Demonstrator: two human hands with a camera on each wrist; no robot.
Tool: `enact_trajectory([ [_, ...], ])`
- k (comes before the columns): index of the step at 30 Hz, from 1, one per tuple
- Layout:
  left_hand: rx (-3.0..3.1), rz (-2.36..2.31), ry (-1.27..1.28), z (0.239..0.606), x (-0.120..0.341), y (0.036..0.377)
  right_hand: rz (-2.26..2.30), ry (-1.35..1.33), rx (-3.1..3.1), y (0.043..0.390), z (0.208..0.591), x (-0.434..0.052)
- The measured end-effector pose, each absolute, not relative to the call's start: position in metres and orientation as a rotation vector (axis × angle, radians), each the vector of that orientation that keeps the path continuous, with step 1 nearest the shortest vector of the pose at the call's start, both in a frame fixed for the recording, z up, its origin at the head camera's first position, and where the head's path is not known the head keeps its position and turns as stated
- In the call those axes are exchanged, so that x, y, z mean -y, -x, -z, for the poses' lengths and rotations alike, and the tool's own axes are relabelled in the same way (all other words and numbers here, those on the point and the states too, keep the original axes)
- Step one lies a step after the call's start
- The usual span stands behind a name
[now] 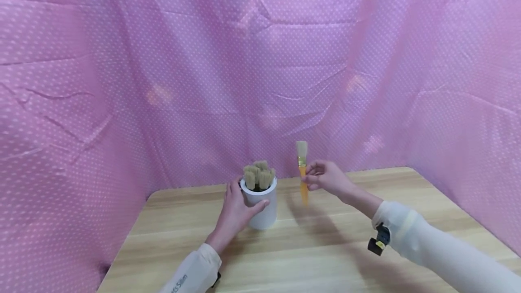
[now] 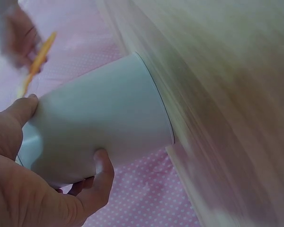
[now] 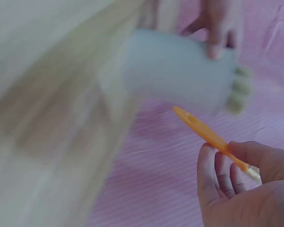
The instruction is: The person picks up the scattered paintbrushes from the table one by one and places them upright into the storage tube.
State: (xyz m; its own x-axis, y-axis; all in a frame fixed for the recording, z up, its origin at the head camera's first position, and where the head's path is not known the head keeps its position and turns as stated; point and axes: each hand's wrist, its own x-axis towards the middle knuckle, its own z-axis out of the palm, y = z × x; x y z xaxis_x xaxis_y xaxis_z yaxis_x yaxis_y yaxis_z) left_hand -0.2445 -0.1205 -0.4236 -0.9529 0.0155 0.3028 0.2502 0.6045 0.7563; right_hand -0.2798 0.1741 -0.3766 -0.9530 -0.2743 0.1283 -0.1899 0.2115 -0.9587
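A white cylindrical container stands upright on the table, with several pale-bristled brushes sticking out of its top, bristles up. My left hand grips the container's left side near the rim, thumb across the front; the left wrist view shows the fingers curled round its wall. To the right of the container, my right hand pinches a paintbrush by its orange handle, bristles up and handle end down, above the table. In the right wrist view the orange handle lies between thumb and fingertips.
The light wooden table spreads under both arms. A pink dotted cloth hangs behind it and along both sides. A dark strapped device sits on the right wrist.
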Motion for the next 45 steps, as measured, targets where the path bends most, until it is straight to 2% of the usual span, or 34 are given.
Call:
enact_trajectory([
  [11, 2.552, 1.266, 0.231, 0.420, 0.117, 0.242, 1.972, 0.711, -2.413, 0.265, 0.321, -0.115],
  [23, 2.581, 1.259, 0.259, 0.421, 0.104, 0.241, 1.817, 0.879, -2.627, 0.270, 0.322, -0.091],
  [31, 2.588, 1.252, 0.251, 0.420, 0.104, 0.238, 1.478, 0.935, -2.902, 0.266, 0.323, -0.094],
  [38, 2.573, 1.227, 0.243, 0.420, 0.110, 0.239, 1.593, 0.975, -2.908, 0.259, 0.319, -0.114],
  [45, 2.738, 0.927, 0.473, 0.416, 0.139, 0.253, 1.756, 0.731, -2.952, 0.263, 0.357, -0.173],
])
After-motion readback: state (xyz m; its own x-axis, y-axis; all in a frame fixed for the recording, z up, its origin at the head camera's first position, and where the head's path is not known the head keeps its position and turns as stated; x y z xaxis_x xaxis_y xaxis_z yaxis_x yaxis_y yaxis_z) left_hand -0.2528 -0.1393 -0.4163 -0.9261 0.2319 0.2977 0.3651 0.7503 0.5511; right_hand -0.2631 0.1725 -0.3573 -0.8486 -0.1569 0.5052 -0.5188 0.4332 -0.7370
